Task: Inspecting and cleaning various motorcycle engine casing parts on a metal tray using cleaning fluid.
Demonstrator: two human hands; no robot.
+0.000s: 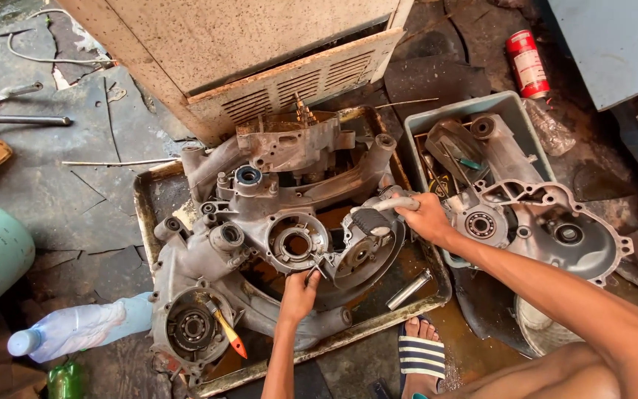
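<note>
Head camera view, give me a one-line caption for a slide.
Left hand and right hand hold a small engine part over a grey engine crankcase in a greasy metal tray.

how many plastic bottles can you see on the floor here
2: a clear plastic bottle with a white cap lies on its side left of the metal tray; a green bottle sits just below it at the frame's edge, partly cut off. Others may be hidden.

Grimy floor (75,199) carries a rusty metal tray (378,318), grey bin (511,103), plastic bottle (75,329).
</note>
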